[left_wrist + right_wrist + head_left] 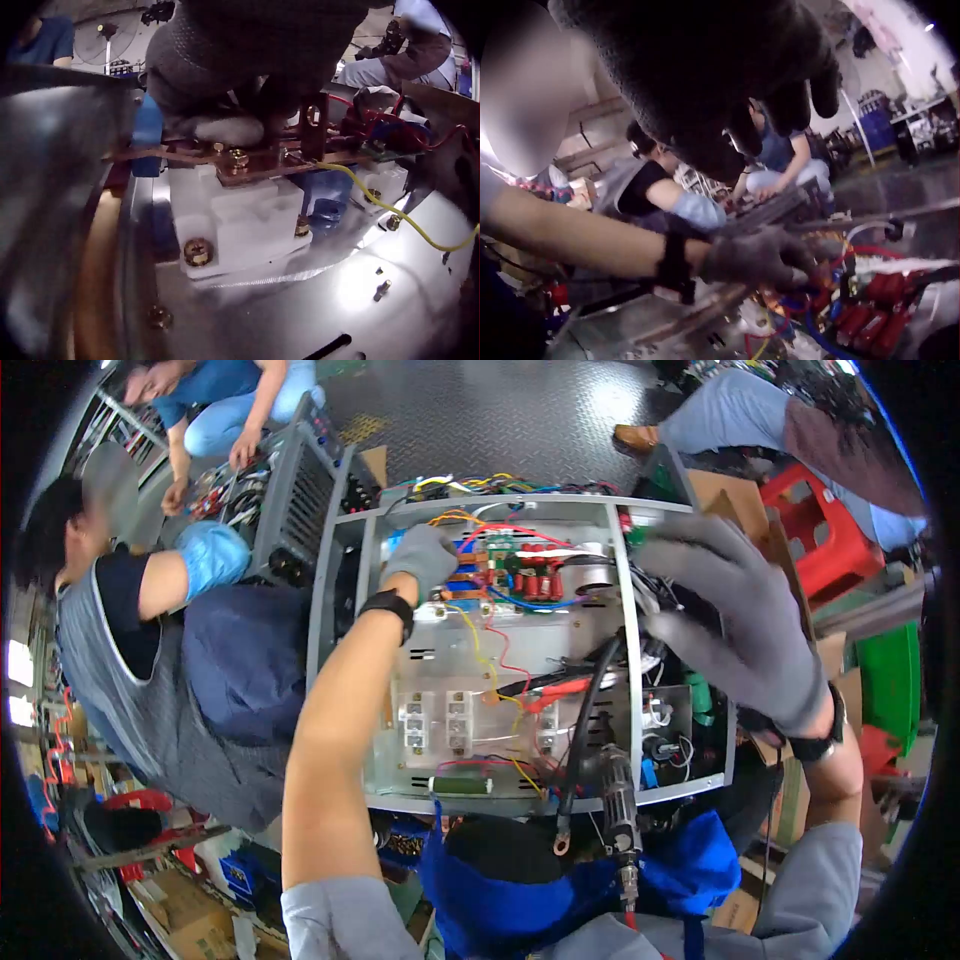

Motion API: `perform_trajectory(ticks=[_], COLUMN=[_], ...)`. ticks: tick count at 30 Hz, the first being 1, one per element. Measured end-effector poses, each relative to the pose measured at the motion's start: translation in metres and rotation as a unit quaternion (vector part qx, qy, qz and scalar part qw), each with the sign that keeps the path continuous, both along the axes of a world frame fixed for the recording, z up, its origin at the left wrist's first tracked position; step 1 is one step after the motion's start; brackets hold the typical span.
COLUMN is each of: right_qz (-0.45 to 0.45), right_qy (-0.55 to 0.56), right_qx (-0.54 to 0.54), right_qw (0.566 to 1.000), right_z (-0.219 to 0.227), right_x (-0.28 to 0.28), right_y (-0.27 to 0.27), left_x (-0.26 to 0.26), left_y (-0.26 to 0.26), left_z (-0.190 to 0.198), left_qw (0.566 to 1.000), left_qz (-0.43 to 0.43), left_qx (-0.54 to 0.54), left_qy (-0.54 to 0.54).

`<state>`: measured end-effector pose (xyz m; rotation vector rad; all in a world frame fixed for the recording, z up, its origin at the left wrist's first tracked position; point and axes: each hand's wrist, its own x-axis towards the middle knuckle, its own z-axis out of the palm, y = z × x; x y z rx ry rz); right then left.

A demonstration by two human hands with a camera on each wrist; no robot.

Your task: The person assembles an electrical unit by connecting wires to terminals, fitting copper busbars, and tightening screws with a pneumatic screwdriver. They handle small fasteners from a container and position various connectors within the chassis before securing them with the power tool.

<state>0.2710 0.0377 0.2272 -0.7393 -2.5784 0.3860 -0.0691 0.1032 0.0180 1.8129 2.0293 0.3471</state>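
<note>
A grey-gloved left hand (425,555) bends over the copper bars in the upper left of an open metal cabinet (480,502). In the left wrist view its fingertip (229,131) is right at a brass-coloured bolt (238,157) on a copper bar (259,169), above a white insulator block (240,217). I cannot tell whether its fingers pinch something there. The right hand (735,605), also gloved, is raised over the cabinet's right side with fingers spread and nothing in it. Red resistors (537,582) on a green board stand right of the left hand.
A power screwdriver (620,800) lies across the cabinet's near edge, beside a black cable (575,750) ending in a ring lug. White terminal blocks (458,722) sit nearer the person. Two people work at another cabinet (300,490) on the left. A red stool (820,530) stands at right.
</note>
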Motion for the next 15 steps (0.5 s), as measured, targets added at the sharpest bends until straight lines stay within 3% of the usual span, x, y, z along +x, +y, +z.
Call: perform_trajectory(ticks=[1,2,3,4,5,7,8,9,10,11,12,13,14,15], right_qz=[-0.026,-0.063,-0.091,-0.131,-0.176,-0.250,-0.292,-0.323,-0.361,-0.393,-0.421,-0.444,-0.468,-0.489], right_qy=[-0.013,-0.007,0.007,0.015,0.019,0.054,0.075,0.100,0.123,0.148,0.175,0.193,0.212,0.232], right_qx=[-0.040,-0.034,-0.022,-0.012,0.002,0.000,-0.001,0.002,-0.003,-0.007,-0.009,-0.003,0.004,0.012], right_qw=[0.999,0.997,0.996,0.991,0.984,0.967,0.954,0.941,0.925,0.908,0.890,0.875,0.858,0.841], right_z=[0.003,0.004,-0.001,-0.010,-0.018,-0.025,-0.028,-0.033,-0.038,-0.043,-0.047,-0.053,-0.060,-0.065], right_x=[0.022,0.040,0.059,0.084,0.112,0.158,0.178,0.196,0.215,0.230,0.246,0.262,0.276,0.289], right_y=[-0.013,-0.025,-0.030,-0.038,-0.048,-0.065,-0.075,-0.083,-0.092,-0.104,-0.112,-0.119,-0.127,-0.134], left_x=[-0.002,0.000,-0.008,-0.009,-0.016,-0.005,-0.011,-0.018,-0.008,-0.005,0.009,-0.014,-0.023,-0.028], left_y=[0.002,0.001,0.005,0.000,-0.002,-0.006,0.001,0.005,0.004,0.001,-0.002,0.005,0.012,0.016], left_z=[-0.001,0.010,0.002,0.004,-0.013,-0.002,-0.012,-0.020,-0.011,-0.009,0.004,-0.020,-0.025,-0.028], left_qw=[0.999,0.993,0.991,0.997,0.996,0.997,0.992,0.993,0.999,0.996,0.999,0.996,0.998,0.998], left_qz=[-0.003,-0.069,-0.060,-0.031,-0.038,0.021,0.009,0.007,-0.019,-0.051,-0.018,-0.047,-0.045,-0.058], left_qx=[0.012,0.029,0.009,-0.020,0.083,0.000,-0.004,0.006,0.041,0.074,0.025,0.059,0.035,0.024], left_qy=[0.042,0.093,0.123,0.063,0.013,-0.075,-0.127,-0.114,0.018,0.027,0.007,-0.046,0.028,0.029])
